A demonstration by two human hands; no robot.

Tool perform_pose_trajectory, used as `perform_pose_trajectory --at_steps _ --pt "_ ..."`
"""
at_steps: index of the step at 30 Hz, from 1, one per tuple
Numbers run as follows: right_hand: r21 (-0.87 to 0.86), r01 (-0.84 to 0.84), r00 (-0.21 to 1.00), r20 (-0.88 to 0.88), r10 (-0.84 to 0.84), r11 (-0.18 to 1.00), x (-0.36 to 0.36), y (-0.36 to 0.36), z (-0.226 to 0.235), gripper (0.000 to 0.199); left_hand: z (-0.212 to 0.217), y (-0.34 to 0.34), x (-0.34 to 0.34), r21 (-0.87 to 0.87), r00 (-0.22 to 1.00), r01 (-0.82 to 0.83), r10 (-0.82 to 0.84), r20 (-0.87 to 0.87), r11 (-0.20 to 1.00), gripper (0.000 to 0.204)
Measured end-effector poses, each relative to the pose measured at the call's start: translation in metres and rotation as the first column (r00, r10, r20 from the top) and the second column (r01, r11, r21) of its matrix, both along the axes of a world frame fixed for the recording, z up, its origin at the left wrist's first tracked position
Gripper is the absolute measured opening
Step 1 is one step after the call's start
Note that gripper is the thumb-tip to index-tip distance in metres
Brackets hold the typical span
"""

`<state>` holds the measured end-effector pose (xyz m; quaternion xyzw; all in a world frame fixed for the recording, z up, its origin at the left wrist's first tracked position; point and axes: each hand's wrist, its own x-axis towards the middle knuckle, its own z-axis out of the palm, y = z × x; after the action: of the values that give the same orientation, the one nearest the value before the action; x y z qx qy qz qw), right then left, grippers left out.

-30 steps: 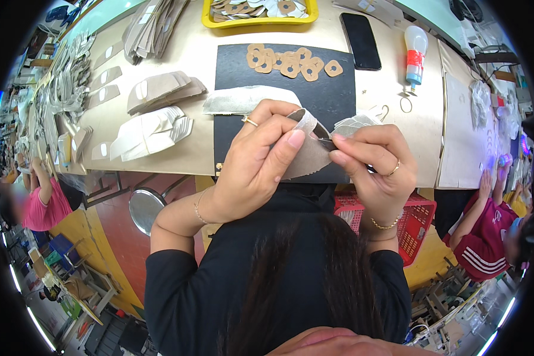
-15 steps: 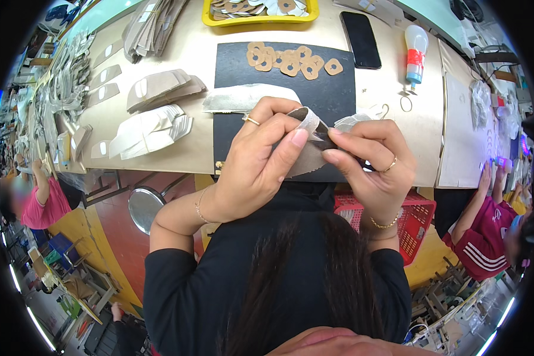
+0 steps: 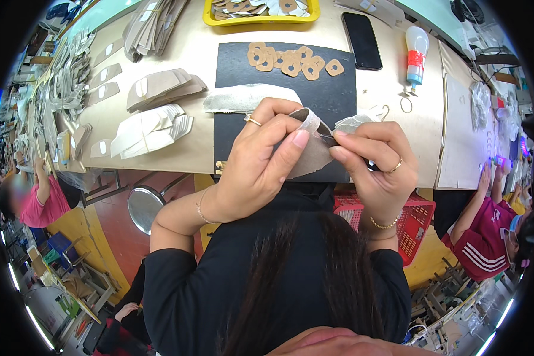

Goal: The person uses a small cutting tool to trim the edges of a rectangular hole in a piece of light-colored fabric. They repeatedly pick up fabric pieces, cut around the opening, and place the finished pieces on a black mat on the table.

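A grey-brown sheet piece (image 3: pixel 312 159), perhaps fabric or leather, is bent over in front of my chest, with a whitish strip along its fold. My left hand (image 3: pixel 256 157) is closed on it, thumb pressed against the fold. My right hand (image 3: pixel 378 155) pinches thumb and forefinger together close to the piece's right edge. A thin pale line runs from the fold toward those fingertips; what they hold is too small to make out. Beneath both hands lies a black mat (image 3: pixel 231 142). Several tan rounded pieces with dark centres (image 3: pixel 291 62) lie at its far side.
Stacks of pale cut pieces (image 3: pixel 151 132) and grey-brown ones (image 3: pixel 163 89) stand left. A pale strip (image 3: pixel 243 98) overlaps the mat. A yellow tray (image 3: pixel 261 21), phone (image 3: pixel 362 41) and glue-like bottle (image 3: pixel 416 56) lie beyond. A red basket (image 3: pixel 418 225) sits below right. Co-workers sit either side.
My right fingertips have drawn slightly right, away from the fold, and a thin pale line shows between. My left hand keeps its hold. At the lower left, more of another person shows.
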<state>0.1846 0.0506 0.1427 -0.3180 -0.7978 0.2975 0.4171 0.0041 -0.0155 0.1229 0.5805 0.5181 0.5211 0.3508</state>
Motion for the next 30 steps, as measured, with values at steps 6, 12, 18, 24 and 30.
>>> perform_pose_trajectory --at_steps 6,12,18,24,30 --pt "-0.014 -0.017 0.999 0.027 0.017 1.000 0.000 0.000 -0.001 0.024 0.000 0.000 0.000 -0.009 1.000 0.004 -0.004 -0.002 1.000 0.017" --pt "-0.012 -0.021 1.000 0.016 0.021 1.000 -0.001 0.001 -0.002 0.024 0.000 -0.001 -0.001 -0.021 1.000 -0.001 0.001 -0.002 1.000 0.017" --pt "-0.026 -0.011 1.000 0.009 0.012 1.000 0.000 0.001 -0.001 0.024 -0.001 -0.001 0.000 -0.027 1.000 -0.006 0.006 0.020 1.000 0.016" --pt "-0.020 0.038 0.999 -0.037 -0.038 0.999 0.002 0.000 -0.001 0.026 0.002 0.001 -0.002 -0.076 0.996 0.055 -0.049 0.077 0.996 0.021" --pt "-0.009 -0.135 0.990 0.044 0.135 0.991 0.012 0.006 0.008 0.030 0.011 0.007 -0.016 -0.336 0.888 0.378 -0.236 0.394 0.863 0.024"
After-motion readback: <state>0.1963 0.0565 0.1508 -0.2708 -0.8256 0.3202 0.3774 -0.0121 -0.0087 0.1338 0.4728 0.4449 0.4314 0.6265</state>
